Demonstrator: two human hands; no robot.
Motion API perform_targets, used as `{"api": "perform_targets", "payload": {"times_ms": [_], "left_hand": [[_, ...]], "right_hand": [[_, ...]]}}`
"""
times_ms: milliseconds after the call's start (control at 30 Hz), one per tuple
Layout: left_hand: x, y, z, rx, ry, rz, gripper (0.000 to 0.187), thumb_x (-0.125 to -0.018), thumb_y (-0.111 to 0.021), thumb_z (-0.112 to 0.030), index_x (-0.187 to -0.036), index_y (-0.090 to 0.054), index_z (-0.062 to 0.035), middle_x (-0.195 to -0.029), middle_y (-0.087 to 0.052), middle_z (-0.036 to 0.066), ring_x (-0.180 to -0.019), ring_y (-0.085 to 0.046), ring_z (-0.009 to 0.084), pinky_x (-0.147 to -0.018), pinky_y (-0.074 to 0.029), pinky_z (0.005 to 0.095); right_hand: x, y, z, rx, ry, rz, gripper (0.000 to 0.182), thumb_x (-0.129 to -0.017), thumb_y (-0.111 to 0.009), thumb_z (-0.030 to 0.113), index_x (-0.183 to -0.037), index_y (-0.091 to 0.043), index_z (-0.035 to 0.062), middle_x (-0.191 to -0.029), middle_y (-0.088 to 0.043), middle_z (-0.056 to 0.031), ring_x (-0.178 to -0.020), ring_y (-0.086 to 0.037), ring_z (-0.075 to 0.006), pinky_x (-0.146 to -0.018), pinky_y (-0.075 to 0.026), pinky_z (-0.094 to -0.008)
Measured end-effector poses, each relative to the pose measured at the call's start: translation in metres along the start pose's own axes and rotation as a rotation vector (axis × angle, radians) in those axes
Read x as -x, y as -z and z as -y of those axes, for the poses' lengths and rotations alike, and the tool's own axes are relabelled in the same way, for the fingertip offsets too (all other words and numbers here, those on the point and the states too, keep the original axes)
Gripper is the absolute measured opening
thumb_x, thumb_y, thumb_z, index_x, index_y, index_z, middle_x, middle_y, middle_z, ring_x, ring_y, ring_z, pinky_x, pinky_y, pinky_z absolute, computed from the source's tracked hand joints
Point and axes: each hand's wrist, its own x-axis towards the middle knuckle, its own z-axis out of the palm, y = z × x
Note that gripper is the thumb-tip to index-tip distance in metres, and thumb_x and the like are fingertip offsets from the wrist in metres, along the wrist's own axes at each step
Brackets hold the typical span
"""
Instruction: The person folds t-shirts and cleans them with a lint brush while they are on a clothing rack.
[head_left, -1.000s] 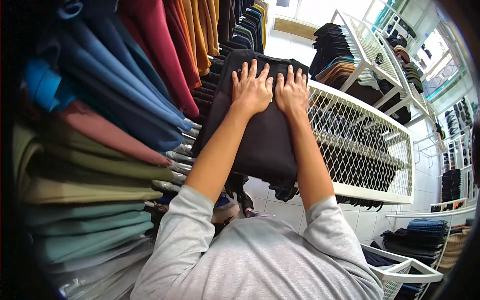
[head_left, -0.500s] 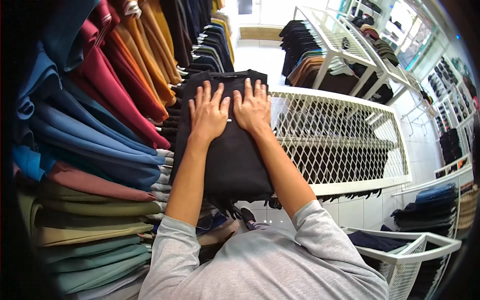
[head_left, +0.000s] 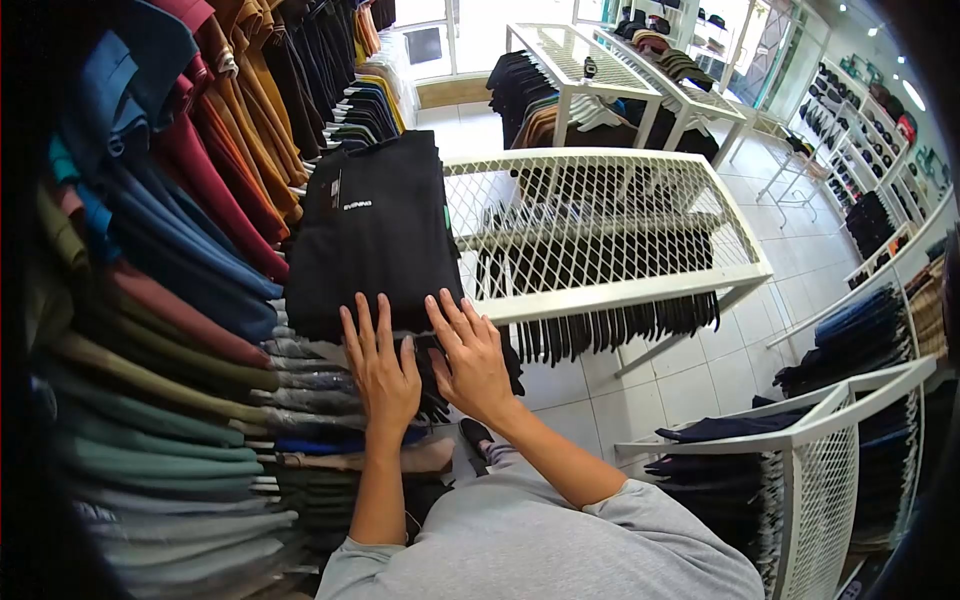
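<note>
A stack of folded black shirts (head_left: 385,250) lies on the left end of a white mesh-topped rack. Small white lettering shows on the top shirt, with a little tag beside it. My left hand (head_left: 382,375) is open at the near edge of the stack, its fingertips resting on the black cloth. Just to its right, my right hand (head_left: 468,360) is open too, fingers stretched forward over the near right corner. Neither hand grips anything.
The white mesh rack (head_left: 610,290) reaches right, with black garments hanging beneath. Coloured garments (head_left: 190,240) hang densely along the left. A smaller white rack (head_left: 800,440) stands at lower right. Other racks and caps on shelves fill the back, and white floor tiles (head_left: 690,400) show between.
Both hands have slid back toward me, from the far part of the shirts to their near edge. The lettering is now uncovered. My view has shifted to the right.
</note>
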Motion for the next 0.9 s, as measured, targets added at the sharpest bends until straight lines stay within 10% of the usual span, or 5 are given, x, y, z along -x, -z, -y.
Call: {"api": "perform_targets", "payload": {"times_ms": [400,900], "left_hand": [[0.219,-0.04,-0.04,0.494,0.247,0.485,0.053,-0.098,-0.065,-0.025,-0.143,-0.053,0.0001,-0.132,-0.062,0.025,-0.123,-0.058,0.0417,-0.107,-0.043,0.0448],[0.167,-0.183,-0.022,0.78,0.394,0.538,0.049,-0.1,-0.06,-0.028,-0.141,-0.054,0.0003,-0.13,-0.064,0.026,-0.123,-0.062,0.037,-0.104,-0.047,0.0451]], "right_hand": [[0.177,0.033,-0.044,-0.175,-0.325,0.122,0.037,-0.086,-0.071,0.013,-0.121,-0.068,0.0023,-0.126,-0.063,-0.0233,-0.119,-0.059,-0.0417,-0.102,-0.047,-0.0465],[0.168,-0.04,-0.15,-0.496,-0.774,0.1,0.028,-0.094,-0.067,0.014,-0.12,-0.07,0.0033,-0.116,-0.073,-0.0176,-0.1,-0.072,-0.0278,-0.088,-0.055,-0.0377]]}}
